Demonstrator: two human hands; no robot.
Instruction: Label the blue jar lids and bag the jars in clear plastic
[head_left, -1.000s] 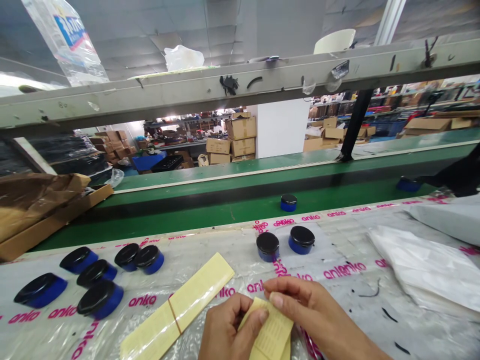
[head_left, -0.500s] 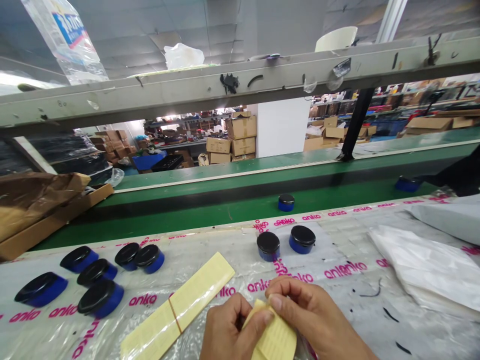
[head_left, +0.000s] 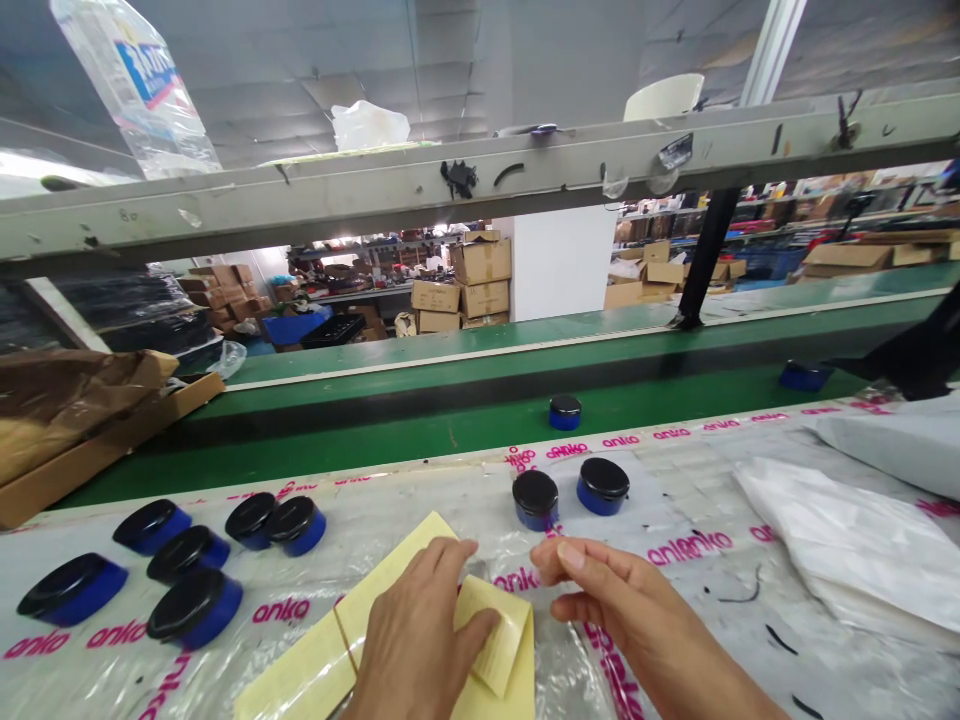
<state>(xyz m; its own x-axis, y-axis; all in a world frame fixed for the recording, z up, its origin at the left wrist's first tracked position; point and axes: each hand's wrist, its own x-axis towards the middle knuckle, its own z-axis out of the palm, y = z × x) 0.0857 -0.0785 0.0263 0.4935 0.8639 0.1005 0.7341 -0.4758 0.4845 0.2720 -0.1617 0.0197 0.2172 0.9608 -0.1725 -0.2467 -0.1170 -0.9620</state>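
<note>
My left hand [head_left: 416, 635] lies over a banded stack of pale yellow strips [head_left: 315, 665]. Its thumb pinches a curled yellow label sheet [head_left: 502, 640]. My right hand [head_left: 611, 605] hovers just right of that sheet, thumb and forefinger pinched together; what they hold, if anything, is too small to see. Just beyond my hands, two blue jars with black lids [head_left: 535, 498] [head_left: 603, 485] stand on the plastic-covered table [head_left: 675, 545]. Several more blue jars [head_left: 193, 607] lie at the left.
A green conveyor belt [head_left: 420, 435] runs behind the table with one blue jar [head_left: 565, 411] on it and another [head_left: 802, 375] far right. White plastic bags [head_left: 847, 545] lie at right, a cardboard box [head_left: 82, 420] at left. A grey beam [head_left: 480, 180] crosses overhead.
My hands have come apart: the left moved forward onto the strip stack with the curled yellow sheet, and the right drew away from it to the right, still pinched.
</note>
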